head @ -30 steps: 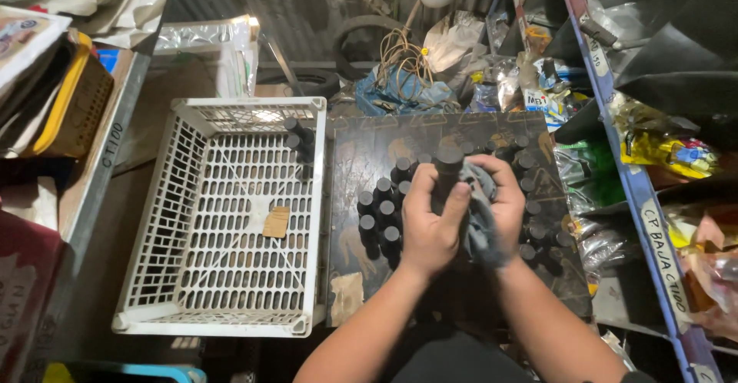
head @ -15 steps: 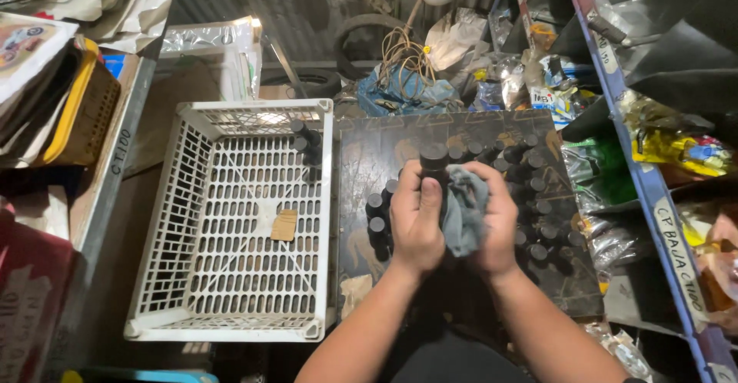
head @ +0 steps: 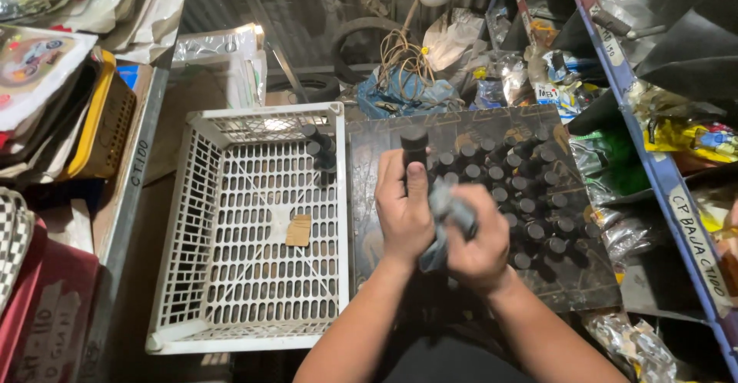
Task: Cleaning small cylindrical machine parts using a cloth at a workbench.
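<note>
The left hand [head: 403, 210] is closed around a black cylinder [head: 414, 146], holding it upright above a dark tray [head: 369, 145] packed with more black cylinders [head: 530, 198] standing on end. The right hand [head: 477, 241] is clenched on a grey rag [head: 450, 210], pressing it against the lower part of the held cylinder. Left of the tray sits a white slotted crate [head: 254, 229] with a few black cylinders in its far right corner and a small brown cardboard tag [head: 298, 231] on its floor. A blue shelf rail [head: 661, 175] on the right carries white handwritten labels, with yellow and green packets [head: 684, 133] behind it.
</note>
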